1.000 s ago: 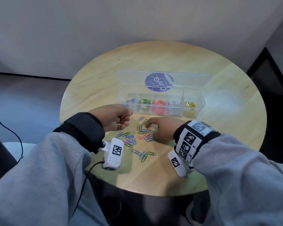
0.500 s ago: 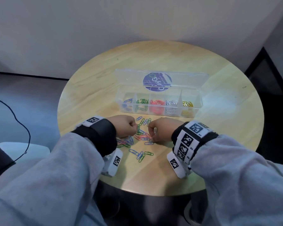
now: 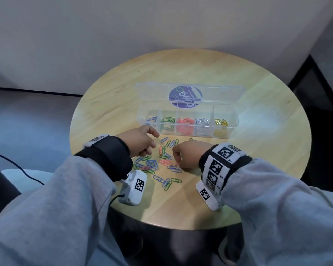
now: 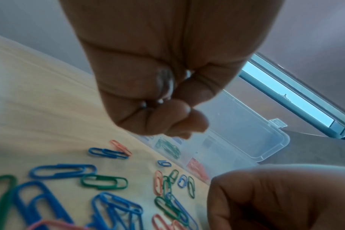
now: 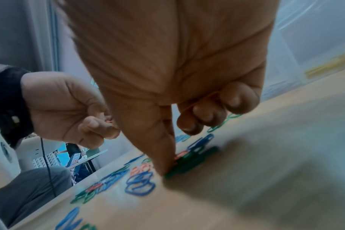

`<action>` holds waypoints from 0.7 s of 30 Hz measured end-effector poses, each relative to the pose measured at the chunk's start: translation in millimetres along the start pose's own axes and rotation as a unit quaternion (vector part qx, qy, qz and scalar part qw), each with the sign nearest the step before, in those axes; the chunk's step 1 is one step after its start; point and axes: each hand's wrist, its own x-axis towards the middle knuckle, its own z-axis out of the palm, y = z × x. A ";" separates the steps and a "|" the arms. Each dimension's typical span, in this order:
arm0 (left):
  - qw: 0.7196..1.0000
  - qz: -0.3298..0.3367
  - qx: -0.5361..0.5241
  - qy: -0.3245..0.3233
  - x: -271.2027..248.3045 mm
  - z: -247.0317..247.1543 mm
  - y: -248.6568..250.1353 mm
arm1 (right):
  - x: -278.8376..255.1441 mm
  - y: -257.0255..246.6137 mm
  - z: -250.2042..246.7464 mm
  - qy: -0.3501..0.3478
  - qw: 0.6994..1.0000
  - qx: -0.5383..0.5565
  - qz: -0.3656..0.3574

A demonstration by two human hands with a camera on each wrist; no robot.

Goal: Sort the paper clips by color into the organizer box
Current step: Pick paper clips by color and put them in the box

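Loose blue, green and red paper clips (image 3: 162,161) lie in a pile on the round wooden table (image 3: 261,150), in front of the clear organizer box (image 3: 234,120). Its compartments hold blue, green, red, silver and gold clips from left to right. My left hand (image 3: 152,143) hovers at the pile's left edge, fingers curled into the palm round something shiny (image 4: 164,84). My right hand (image 3: 176,156) is down on the pile's right side; its thumb (image 5: 163,163) presses a green clip (image 5: 189,163), and its curled fingers hold a red clip (image 5: 199,101).
The box's lid (image 3: 154,93) lies open flat behind it, bearing a purple round label (image 3: 185,96). The table's near edge runs just under both wrists. A white wall stands behind the table and a dark floor gap is at the right.
My left hand came down from the box's left end to the pile and turned palm down. My right hand stayed on the pile, its fingers curling in tighter.
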 end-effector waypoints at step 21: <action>0.818 0.156 0.549 -0.075 11.4 34.2 6.1 | -19.5 32.7 -34.3 0.037 0.928 0.367 0.054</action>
